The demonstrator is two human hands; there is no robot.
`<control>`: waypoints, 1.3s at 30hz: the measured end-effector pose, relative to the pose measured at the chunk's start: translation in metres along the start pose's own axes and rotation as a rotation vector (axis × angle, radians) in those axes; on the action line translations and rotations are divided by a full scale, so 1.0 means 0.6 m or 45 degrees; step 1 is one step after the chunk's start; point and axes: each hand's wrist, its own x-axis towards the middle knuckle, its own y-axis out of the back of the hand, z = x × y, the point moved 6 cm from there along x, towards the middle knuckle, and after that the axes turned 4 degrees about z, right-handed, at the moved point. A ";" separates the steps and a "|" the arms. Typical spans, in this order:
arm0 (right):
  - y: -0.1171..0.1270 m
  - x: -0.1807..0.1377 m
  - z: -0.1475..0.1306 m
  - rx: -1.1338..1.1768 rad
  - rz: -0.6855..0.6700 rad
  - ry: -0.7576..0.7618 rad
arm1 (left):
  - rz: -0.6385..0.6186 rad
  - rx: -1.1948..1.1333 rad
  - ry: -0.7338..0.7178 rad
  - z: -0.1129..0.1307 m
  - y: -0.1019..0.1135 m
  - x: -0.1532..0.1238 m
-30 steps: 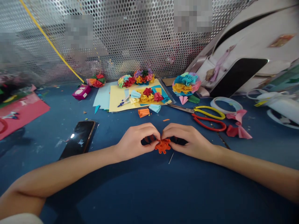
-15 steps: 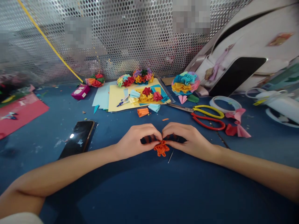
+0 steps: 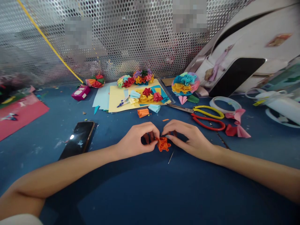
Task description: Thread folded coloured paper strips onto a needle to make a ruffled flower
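Orange rosette [image 3: 164, 144]; blue table [image 3: 150, 193]; mesh [image 3: 140, 40]

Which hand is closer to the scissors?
Right. The right hand is just on the near side of the scissors; the left hand is farther off, to their left and nearer the viewer, pinching the orange ruffle.
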 end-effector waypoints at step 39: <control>-0.026 -0.020 0.000 -0.633 -0.300 0.375 | 0.071 0.007 0.240 -0.035 0.018 0.004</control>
